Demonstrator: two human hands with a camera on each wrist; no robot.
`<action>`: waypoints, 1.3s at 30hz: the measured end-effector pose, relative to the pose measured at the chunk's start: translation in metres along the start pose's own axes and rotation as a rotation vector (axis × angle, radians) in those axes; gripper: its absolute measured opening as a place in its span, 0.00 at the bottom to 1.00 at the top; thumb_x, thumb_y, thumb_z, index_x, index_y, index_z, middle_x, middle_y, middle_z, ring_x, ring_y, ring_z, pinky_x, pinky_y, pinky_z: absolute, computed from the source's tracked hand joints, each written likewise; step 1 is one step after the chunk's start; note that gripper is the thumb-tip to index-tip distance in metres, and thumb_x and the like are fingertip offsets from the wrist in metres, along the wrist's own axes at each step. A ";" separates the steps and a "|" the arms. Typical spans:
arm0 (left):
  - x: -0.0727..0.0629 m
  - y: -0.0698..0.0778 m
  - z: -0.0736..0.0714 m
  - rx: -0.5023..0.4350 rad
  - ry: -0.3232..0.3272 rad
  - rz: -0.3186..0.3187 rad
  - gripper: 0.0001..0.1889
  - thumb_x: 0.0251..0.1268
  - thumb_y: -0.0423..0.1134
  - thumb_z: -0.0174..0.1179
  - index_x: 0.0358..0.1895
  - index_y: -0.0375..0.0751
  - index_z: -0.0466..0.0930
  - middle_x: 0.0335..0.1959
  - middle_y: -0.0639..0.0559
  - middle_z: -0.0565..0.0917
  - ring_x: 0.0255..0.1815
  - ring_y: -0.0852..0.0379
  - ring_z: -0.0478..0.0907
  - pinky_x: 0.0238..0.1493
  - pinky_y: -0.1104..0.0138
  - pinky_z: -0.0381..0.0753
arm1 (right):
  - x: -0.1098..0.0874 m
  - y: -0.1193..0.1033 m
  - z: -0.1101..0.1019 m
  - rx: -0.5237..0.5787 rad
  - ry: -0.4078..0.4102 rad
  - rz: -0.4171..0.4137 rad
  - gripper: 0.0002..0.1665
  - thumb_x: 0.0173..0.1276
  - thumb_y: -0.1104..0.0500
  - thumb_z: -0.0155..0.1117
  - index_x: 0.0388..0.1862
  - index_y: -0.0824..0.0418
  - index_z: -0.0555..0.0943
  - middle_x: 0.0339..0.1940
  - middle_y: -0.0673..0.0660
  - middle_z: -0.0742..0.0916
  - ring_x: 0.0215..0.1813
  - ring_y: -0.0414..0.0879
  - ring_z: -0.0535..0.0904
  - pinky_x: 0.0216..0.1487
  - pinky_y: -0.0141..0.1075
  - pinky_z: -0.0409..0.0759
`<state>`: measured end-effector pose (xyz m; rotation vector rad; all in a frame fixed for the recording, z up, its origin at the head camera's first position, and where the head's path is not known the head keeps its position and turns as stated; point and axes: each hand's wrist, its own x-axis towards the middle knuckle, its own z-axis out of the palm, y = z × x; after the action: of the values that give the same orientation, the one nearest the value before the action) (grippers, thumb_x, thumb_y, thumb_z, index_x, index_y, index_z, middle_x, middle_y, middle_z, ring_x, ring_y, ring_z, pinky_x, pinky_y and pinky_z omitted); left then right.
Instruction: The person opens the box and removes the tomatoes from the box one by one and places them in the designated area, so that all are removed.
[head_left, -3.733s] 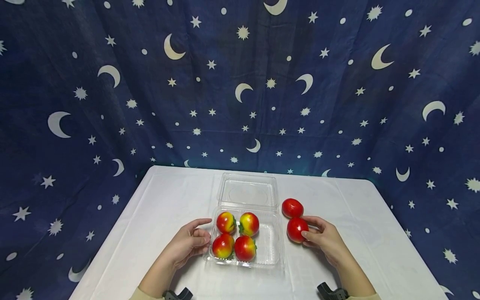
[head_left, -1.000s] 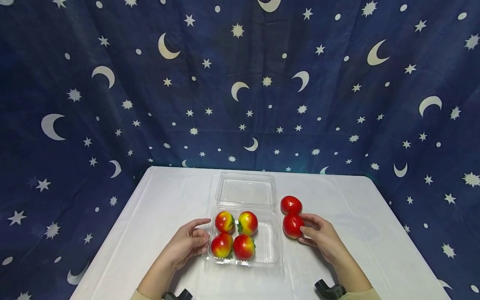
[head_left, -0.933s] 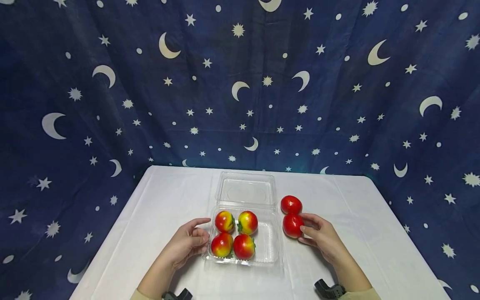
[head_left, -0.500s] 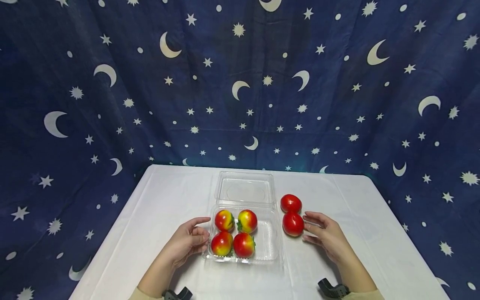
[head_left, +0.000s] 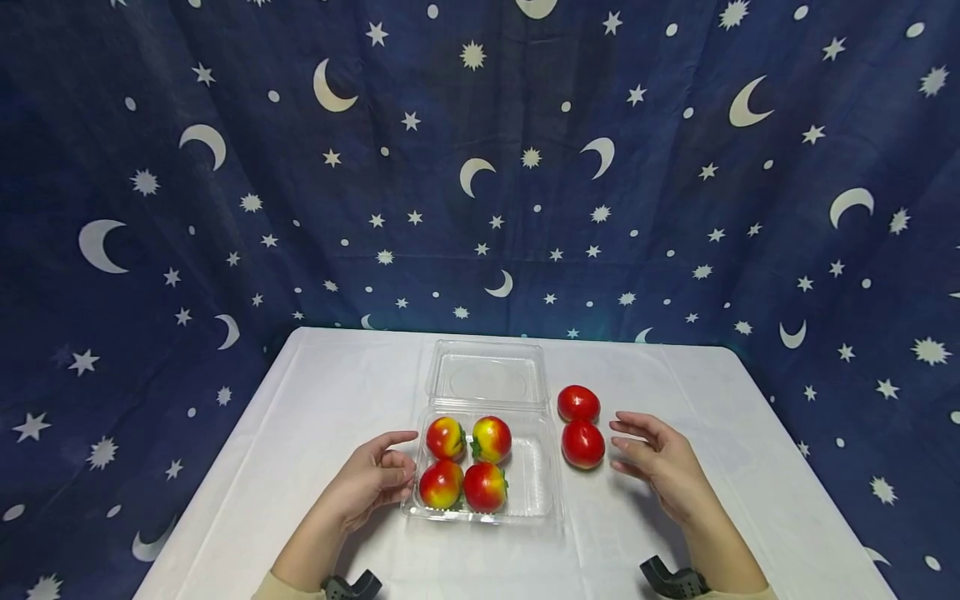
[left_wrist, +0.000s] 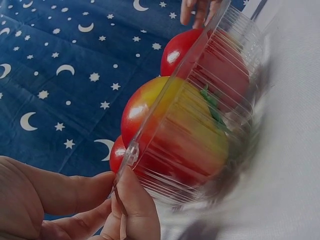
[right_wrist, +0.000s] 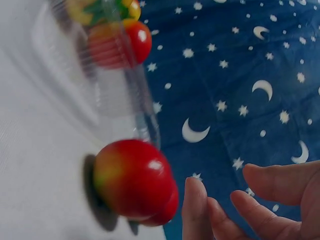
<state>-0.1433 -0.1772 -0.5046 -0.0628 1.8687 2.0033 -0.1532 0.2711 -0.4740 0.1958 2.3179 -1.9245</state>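
My left hand (head_left: 369, 481) pinches the left rim of a clear plastic clamshell box (head_left: 534, 477); the left wrist view shows thumb and finger on that rim. Several round red-and-yellow fruits (left_wrist: 175, 131) with green leafy tops sit in the box's left and middle, while its right part shows bare plastic. Two redder fruits stand on the table to the right of the box, a nearer one (head_left: 582, 443) and a farther one (head_left: 578, 404), close together. Just right of the nearer one, my right hand (head_left: 663, 460) hovers with fingers spread, touching nothing.
The box's lid (head_left: 489, 375) lies folded back toward the far edge. A white cloth covers the table (head_left: 360, 375). Behind it hangs a dark blue curtain (head_left: 420, 275) with moons and stars. Each wrist wears a black strap mount (head_left: 675, 578).
Earlier my right hand held the nearer red fruit and shifted it up beside the farther one. It has since let go and drawn back to the right. The left hand stays at the rim.
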 end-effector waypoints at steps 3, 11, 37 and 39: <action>0.000 0.000 0.000 0.002 -0.002 0.005 0.37 0.69 0.22 0.62 0.81 0.30 0.62 0.38 0.44 0.85 0.31 0.57 0.82 0.36 0.67 0.92 | -0.005 -0.009 0.005 -0.010 -0.001 -0.032 0.35 0.78 0.63 0.66 0.79 0.68 0.68 0.75 0.74 0.76 0.57 0.41 0.90 0.51 0.42 0.93; 0.000 -0.001 0.000 0.001 0.000 0.000 0.37 0.69 0.23 0.62 0.80 0.30 0.62 0.37 0.46 0.85 0.31 0.58 0.81 0.35 0.68 0.91 | -0.016 -0.026 0.027 0.031 -0.063 -0.051 0.33 0.74 0.67 0.69 0.75 0.70 0.72 0.70 0.72 0.81 0.55 0.49 0.90 0.50 0.43 0.94; 0.000 -0.003 -0.003 -0.017 -0.015 0.005 0.36 0.69 0.22 0.62 0.80 0.30 0.62 0.37 0.46 0.85 0.31 0.58 0.82 0.35 0.69 0.91 | -0.013 -0.023 0.101 0.028 -0.355 -0.088 0.32 0.72 0.63 0.72 0.72 0.71 0.76 0.71 0.76 0.80 0.66 0.70 0.85 0.50 0.46 0.94; 0.000 -0.003 -0.003 -0.021 -0.013 0.006 0.37 0.69 0.22 0.62 0.80 0.31 0.63 0.38 0.44 0.86 0.32 0.58 0.82 0.36 0.68 0.91 | -0.013 -0.023 0.105 0.023 -0.363 -0.083 0.32 0.72 0.62 0.73 0.71 0.71 0.76 0.70 0.75 0.81 0.65 0.70 0.85 0.49 0.47 0.94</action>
<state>-0.1435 -0.1800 -0.5079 -0.0500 1.8421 2.0223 -0.1435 0.1630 -0.4682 -0.2332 2.0937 -1.8402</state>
